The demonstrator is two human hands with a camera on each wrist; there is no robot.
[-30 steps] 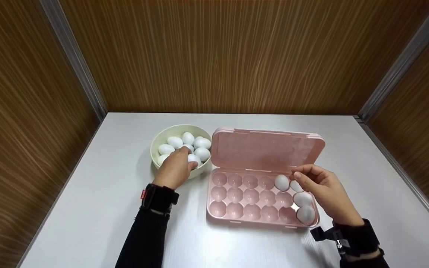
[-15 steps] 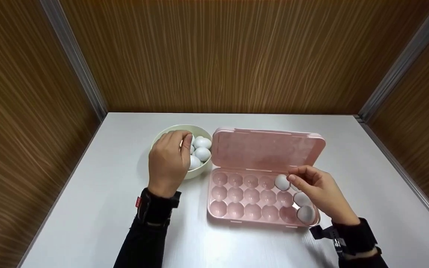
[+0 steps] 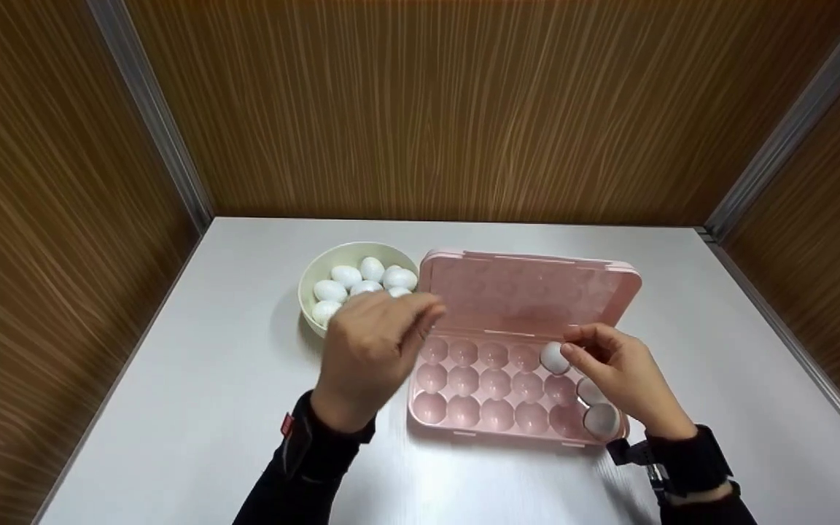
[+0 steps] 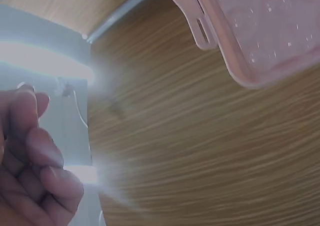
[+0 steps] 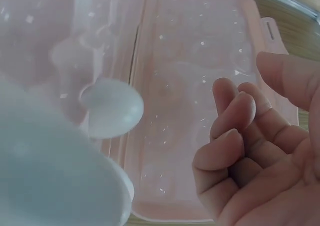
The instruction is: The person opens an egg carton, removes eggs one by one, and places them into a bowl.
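Risen from the bowl [image 3: 318, 273], the left hand [image 3: 372, 346], fingers curled on contents unseen, nears the carton [image 3: 464, 426]; right hand [image 3: 620, 372], loosely curled and empty, should steady it as any egg lowers gently.

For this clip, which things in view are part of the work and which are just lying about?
In use:
- pink egg box, lid open
- eggs in the box
- bowl of white eggs
- left hand, between bowl and box; whether it holds an egg is hidden
- right hand, fingers loosely curled beside an egg in the box

Just there:
- white table
- wooden walls
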